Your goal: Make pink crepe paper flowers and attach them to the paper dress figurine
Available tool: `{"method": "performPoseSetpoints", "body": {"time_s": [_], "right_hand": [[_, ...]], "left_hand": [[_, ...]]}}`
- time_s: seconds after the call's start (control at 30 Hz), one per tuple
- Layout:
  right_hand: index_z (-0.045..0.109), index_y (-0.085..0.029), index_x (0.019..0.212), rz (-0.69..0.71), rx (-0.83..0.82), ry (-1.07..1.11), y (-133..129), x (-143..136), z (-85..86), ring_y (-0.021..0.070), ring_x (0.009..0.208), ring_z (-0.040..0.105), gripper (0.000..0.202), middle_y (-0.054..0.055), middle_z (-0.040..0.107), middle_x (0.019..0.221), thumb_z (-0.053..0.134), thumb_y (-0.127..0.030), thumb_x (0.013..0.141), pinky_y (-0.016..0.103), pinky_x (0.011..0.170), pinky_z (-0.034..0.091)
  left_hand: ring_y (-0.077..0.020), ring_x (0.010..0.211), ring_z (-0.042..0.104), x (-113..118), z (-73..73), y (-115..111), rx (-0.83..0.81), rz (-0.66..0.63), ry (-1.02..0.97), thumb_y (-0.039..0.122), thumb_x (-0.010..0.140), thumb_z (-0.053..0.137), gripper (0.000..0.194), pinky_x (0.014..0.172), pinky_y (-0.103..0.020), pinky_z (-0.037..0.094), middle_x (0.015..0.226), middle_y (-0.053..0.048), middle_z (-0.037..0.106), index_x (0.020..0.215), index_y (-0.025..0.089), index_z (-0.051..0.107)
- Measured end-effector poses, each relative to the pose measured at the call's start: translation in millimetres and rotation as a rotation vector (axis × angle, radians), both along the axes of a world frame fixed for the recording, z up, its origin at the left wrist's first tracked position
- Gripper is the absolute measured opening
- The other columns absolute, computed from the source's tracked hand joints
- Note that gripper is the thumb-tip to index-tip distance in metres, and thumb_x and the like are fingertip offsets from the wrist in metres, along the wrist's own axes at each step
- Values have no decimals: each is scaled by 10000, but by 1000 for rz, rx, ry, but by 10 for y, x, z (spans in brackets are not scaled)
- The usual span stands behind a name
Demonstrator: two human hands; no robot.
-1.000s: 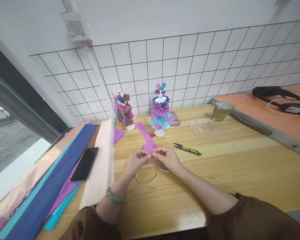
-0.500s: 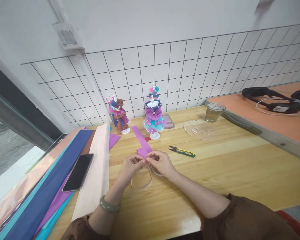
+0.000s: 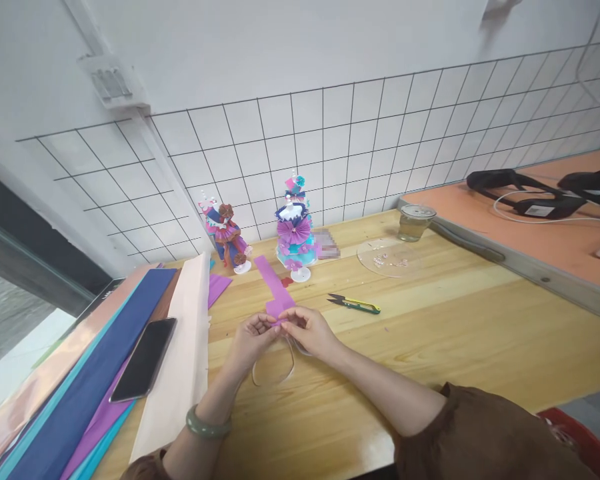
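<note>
Showing a sharp bend, the flat purple strip is pinched by the left hand and right hand.

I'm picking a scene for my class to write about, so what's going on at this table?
A person is pinching the near end of a purple strip between the fingertips of the left hand and the right hand. The strip's far part lies on the table, just left of a decorated stand. Snips lie beyond the right hand, to its right. At the left, a phone rests on coloured sheets.
</note>
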State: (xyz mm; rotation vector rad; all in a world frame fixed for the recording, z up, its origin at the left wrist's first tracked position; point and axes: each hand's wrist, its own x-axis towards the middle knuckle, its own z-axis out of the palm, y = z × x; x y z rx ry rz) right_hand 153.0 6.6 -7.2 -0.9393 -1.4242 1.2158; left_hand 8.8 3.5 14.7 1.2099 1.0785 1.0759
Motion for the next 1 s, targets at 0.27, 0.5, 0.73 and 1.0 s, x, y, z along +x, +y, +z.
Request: {"method": "performPoseSetpoints", "body": {"time_s": [0.27, 0.5, 0.73, 1.0], "right_hand": [[610, -189, 872, -39, 76, -102, 4, 15, -24, 117, 611, 564, 159, 12, 640, 760, 522, -255, 756, 239, 588, 456], [646, -214, 873, -96, 307, -347, -34, 94, 87, 151, 767, 574, 159, 29, 651, 838, 519, -219, 777, 264, 695, 435], [658, -212, 903, -100, 379, -383, -19, 122, 92, 159, 790, 583, 182, 43, 657, 845, 521, -209, 784, 269, 713, 433], [670, -215, 866, -90, 401, -385, -15, 140, 115, 155, 774, 589, 174, 40, 662, 817, 522, -179, 782, 271, 712, 436]], "left_hand": [[-90, 584, 561, 1, 5, -5, 18, 2, 46, 278, 568, 716, 235, 584, -194, 451, 612, 5, 609, 703, 141, 582], [-95, 581, 569, -12, -24, 15, 20, 19, 52, 272, 551, 724, 212, 598, -206, 458, 616, 3, 630, 678, 147, 610], [-122, 637, 596, -31, -71, 34, 43, 31, 86, 274, 565, 715, 215, 648, -234, 480, 690, -20, 668, 727, 153, 643], [-146, 665, 604, -56, -117, 50, 140, 40, 169, 274, 587, 696, 176, 669, -256, 487, 727, -41, 678, 715, 155, 671]]}}
